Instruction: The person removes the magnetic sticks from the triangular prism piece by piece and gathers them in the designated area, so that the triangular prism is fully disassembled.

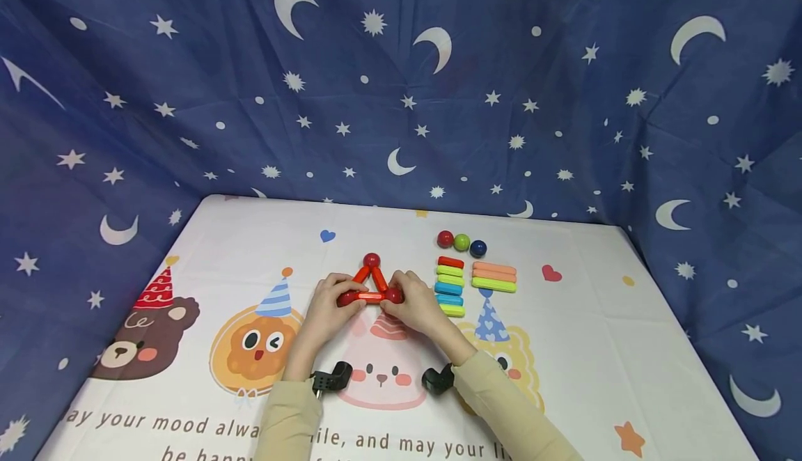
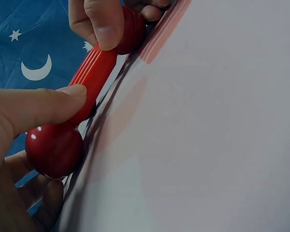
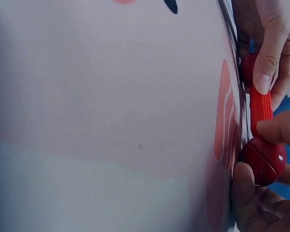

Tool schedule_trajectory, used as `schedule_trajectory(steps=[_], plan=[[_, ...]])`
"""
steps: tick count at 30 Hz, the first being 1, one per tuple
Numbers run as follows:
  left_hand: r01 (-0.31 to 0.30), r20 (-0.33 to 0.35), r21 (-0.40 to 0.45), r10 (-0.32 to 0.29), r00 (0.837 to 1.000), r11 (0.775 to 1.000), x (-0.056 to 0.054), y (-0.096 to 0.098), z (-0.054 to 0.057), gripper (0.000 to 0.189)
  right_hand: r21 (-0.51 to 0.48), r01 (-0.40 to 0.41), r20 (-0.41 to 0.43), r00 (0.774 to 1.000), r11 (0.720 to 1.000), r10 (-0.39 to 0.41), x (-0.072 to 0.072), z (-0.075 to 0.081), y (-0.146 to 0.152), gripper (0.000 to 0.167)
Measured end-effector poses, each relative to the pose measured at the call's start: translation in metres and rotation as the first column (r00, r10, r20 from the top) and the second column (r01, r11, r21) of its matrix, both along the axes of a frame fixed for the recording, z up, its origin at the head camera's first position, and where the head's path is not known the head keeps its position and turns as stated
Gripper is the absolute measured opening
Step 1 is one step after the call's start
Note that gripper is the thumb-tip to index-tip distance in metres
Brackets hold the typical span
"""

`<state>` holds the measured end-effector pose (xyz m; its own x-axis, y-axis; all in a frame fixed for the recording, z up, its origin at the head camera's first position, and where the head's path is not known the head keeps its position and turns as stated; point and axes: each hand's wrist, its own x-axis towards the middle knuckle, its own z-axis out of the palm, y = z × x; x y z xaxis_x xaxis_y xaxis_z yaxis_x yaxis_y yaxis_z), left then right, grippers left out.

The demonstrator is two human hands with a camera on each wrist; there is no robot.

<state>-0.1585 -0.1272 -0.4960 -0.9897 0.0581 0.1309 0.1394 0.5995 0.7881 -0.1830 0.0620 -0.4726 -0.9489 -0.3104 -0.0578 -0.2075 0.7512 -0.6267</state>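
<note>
A triangle of red sticks and red balls lies on the table in the head view, its top ball (image 1: 372,260) pointing away from me. My left hand (image 1: 331,306) grips the near left corner. In the left wrist view its thumb presses the near red stick (image 2: 94,72), with fingers behind the left red ball (image 2: 54,151). At the near right corner, my right hand (image 1: 418,302) holds the right red ball (image 3: 263,162) between thumb and fingers. The near stick joins these two balls. Fingers partly cover both corners.
Right of the triangle, short sticks (image 1: 450,288) in red, yellow-green and blue lie in a column. Beside them are longer orange and yellow-green sticks (image 1: 494,276). Behind sit a red ball (image 1: 445,239), a green ball (image 1: 461,242) and a dark blue ball (image 1: 478,248). A starry blue curtain (image 1: 401,99) hangs behind.
</note>
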Motion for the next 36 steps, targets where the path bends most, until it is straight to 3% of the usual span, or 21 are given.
schedule_trajectory(steps=[16, 26, 36], plan=[[0.029, -0.015, 0.002, -0.029, 0.999, 1.0, -0.001, 0.001, 0.001, 0.022, -0.038, -0.022, 0.028, 0.999, 0.999, 0.023, -0.004, -0.003, 0.004, 0.02], [0.013, 0.011, 0.026, -0.014, 1.0, 1.0, 0.001, 0.001, 0.002, 0.02, -0.073, 0.059, 0.036, 0.998, 0.996, -0.056, -0.002, -0.005, 0.002, 0.022], [0.0, 0.004, 0.014, 0.0, 1.0, 1.0, 0.001, -0.001, 0.001, 0.02, -0.152, 0.121, 0.111, 0.988, 0.981, -0.105, 0.003, -0.002, 0.01, 0.029]])
